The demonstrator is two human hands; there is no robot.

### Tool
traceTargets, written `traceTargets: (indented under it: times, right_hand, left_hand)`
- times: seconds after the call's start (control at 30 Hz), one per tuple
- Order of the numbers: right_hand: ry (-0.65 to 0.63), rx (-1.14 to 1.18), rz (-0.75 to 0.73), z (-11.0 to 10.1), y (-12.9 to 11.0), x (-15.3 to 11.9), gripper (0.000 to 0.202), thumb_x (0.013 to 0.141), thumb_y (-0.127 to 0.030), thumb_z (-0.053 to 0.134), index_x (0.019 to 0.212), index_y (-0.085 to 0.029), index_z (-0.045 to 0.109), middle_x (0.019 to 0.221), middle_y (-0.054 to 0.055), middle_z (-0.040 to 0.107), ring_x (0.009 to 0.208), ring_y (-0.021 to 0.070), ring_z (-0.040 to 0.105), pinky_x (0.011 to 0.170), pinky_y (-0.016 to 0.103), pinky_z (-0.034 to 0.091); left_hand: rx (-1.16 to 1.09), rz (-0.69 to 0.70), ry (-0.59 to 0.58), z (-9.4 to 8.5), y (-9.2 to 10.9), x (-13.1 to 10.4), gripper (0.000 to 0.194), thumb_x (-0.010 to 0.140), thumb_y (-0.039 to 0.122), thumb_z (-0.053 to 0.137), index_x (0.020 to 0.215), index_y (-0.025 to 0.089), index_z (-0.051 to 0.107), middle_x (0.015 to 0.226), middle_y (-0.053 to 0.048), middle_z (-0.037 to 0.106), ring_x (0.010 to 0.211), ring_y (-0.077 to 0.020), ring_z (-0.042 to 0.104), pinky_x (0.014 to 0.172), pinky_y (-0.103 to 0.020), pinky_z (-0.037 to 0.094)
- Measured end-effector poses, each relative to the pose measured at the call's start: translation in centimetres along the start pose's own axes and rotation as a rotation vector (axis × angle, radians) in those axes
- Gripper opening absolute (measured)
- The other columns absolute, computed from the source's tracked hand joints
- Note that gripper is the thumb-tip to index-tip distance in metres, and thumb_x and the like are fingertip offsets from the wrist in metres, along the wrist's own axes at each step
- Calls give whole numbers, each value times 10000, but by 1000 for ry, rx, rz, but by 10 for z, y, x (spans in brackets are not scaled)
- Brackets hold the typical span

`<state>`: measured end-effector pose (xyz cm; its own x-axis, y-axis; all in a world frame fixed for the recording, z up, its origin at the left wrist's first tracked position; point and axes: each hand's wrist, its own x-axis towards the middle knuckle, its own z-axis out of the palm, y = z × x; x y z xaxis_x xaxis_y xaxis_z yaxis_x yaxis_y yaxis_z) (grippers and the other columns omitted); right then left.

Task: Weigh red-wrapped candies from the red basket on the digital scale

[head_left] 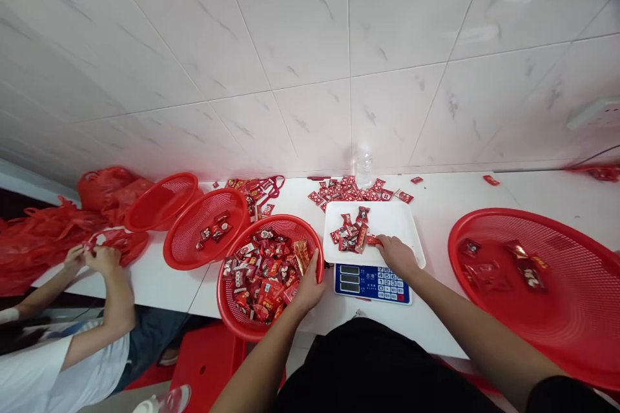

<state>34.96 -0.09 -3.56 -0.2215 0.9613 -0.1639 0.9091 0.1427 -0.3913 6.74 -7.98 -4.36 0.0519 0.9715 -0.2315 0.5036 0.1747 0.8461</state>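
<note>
My left hand (309, 285) grips the right rim of a red plastic basket (223, 306) full of wrapped sweets (266, 271). The basket tilts a little over the table's front edge. My right hand (396, 254) is over the white tray (407, 229) of a blue digital scale (372, 284), its fingers pinched on a small red candy packet (372, 240). Beside those fingertips lies a small pile of red and brown wrapped sweets (347, 232) on the tray. The scale's display shows no readable figures.
Loose red packets (346, 189) and a clear bottle (363, 168) are behind the tray. A large red basket (458, 226) with a few sweets stands right. Leftward are more baskets (174, 251), red bags (43, 232) and a co-worker's hands (99, 258) on a red bag.
</note>
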Motion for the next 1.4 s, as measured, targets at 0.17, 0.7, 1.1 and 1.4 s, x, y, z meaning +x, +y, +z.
traceTargets:
  times: [0.17,0.7,1.1,1.4]
  right_hand:
    - [76,0,-36,1,-10,0,248,898,-317,402,1039,-196,565,1173,91,548,1103,231,449,857,317,374]
    - [189,39,-42,13,-71,24,578,806,-533,474,1324,-284,413,1460,77,288,1337,290,216,1026,475,255]
    - [119,-191,-168,31,-83,34,448,887,-518,355,1292,-341,427,1337,42,469,1205,259,368,933,468,315]
    - [142,-108,-105,31,-70,41,356,887,-472,408,1127,-245,540,1092,83,589,1047,245,490,831,375,378]
  left_hand:
    - [-9,22,7,0,-4,2,883,680,86,519,1457,227,124,1497,-40,231,1373,-211,205,1133,-381,167]
    - [-17,86,-12,-4,-13,7,852,684,148,532,1450,175,158,1501,-67,212,1386,-221,154,1139,-373,138]
    - [-14,107,-14,-4,-27,11,838,688,167,554,1444,173,194,1507,-59,196,1389,-212,141,1144,-342,109]
    - [-21,113,1,-5,-23,8,800,717,191,545,1440,160,204,1501,-67,212,1388,-214,145,1145,-353,114]
